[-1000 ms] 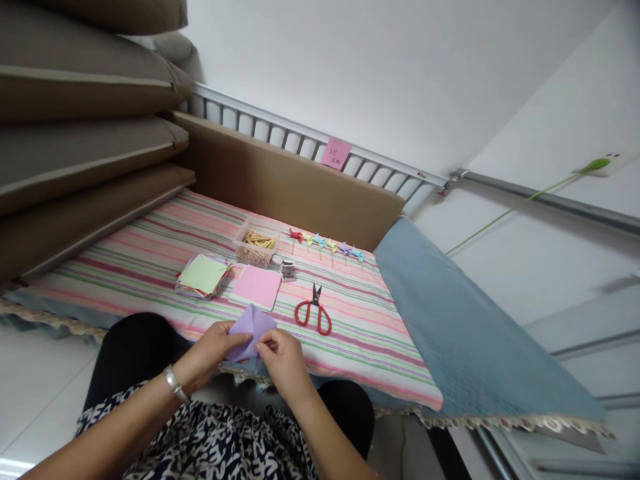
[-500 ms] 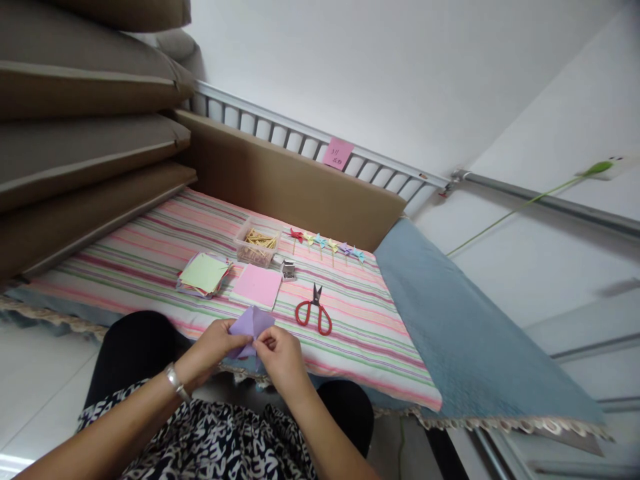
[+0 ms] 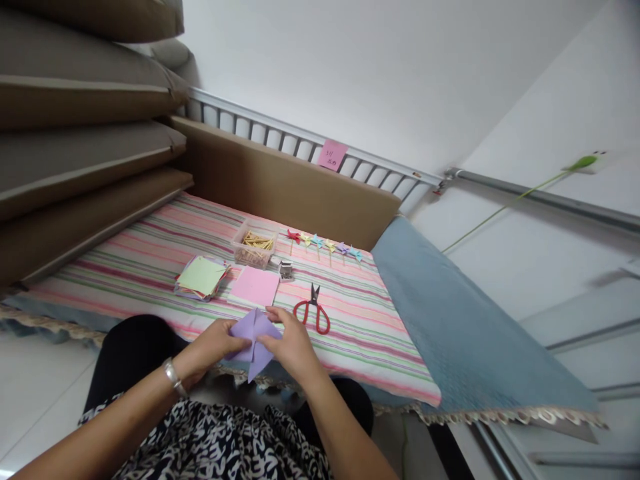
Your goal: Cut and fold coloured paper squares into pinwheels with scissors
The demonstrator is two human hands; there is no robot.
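Observation:
A purple paper pinwheel, with folded pointed blades, is held between both hands above the near edge of the striped cloth. My left hand pinches its left side, thumb on top and the other fingers hidden beneath. On the right side, my right hand grips it with the thumb on the front and fingers behind. Just beyond lie a pink sheet of paper and a stack of coloured paper squares. Red-handled scissors rest to the right of the pinwheel, blades pointing away.
A clear plastic box of small wooden sticks stands behind the pink paper, beside a small metallic item. Several finished small pinwheels lie in a row farther back. Stacked cushions rise at left; a brown board borders the back.
My right hand has shifted from pinching near the paper's centre to holding its right side. The purple paper now shows spread pinwheel blades, one pointing down. The camera view has tilted slightly.

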